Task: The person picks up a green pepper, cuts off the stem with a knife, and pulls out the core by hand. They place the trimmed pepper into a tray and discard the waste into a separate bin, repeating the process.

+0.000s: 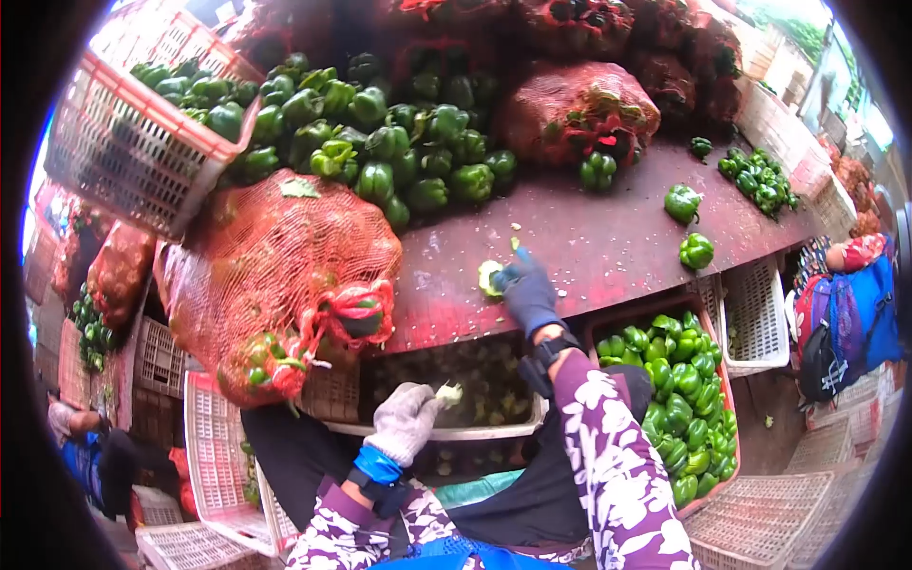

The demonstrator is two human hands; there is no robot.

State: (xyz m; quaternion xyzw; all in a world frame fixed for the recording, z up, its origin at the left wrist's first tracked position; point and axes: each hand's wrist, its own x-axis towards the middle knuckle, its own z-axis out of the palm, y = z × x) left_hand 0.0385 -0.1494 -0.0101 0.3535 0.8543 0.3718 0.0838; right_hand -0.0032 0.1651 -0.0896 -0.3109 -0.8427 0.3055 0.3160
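My left hand, in a pale grey knit glove, is closed on a small whitish-green pepper core above a dark crate of pepper scraps. My right hand, in a dark blue glove, reaches over the red table. Its fingers are at a pale cut pepper piece on the tabletop; whether they grip it is unclear. Green peppers are heaped at the back of the table. Beside my right forearm stands a crate full of green peppers.
A large red mesh sack lies left of my hands, under a tilted crate of peppers. More sacks are piled behind. Two loose peppers lie at the right. Seated people are at both sides.
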